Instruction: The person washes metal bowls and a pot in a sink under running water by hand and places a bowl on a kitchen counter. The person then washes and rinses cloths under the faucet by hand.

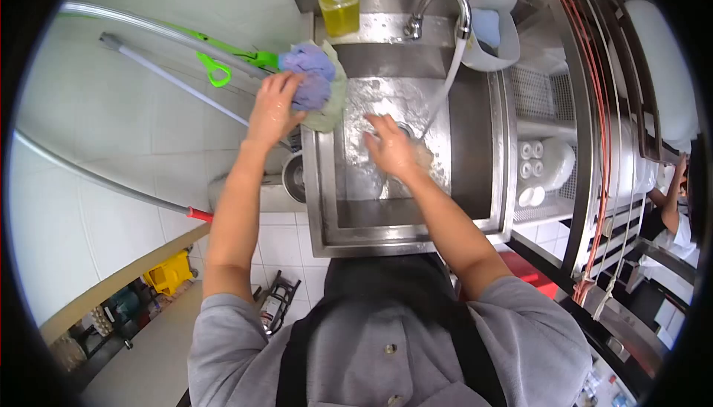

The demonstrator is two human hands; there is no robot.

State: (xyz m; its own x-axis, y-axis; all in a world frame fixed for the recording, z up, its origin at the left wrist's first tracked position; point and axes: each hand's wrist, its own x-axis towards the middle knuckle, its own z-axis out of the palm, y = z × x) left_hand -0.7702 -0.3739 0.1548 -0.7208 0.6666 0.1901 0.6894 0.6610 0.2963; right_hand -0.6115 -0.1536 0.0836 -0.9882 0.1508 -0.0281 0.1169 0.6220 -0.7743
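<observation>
My left hand (275,110) is at the left rim of the sink, its fingers and thumb closed on a bunched purple cloth (312,95). Under that lies a pale green cloth (336,99), draped over the rim. My right hand (392,148) is over the wet basin of the metal sink (364,184), fingers stretched out and apart, with nothing seen in it. Water runs from the curved faucet (464,17) in a stream that falls beside this hand. The drain is partly hidden behind my right hand.
A pump bottle of yellow-green soap (340,13) stands behind the sink. Right of the faucet, a white container (497,43) holds a blue sponge (486,27). Mop handles (186,99) lean at left. A rack with baskets (546,95) stands at right; another person's arm (674,191) shows beyond.
</observation>
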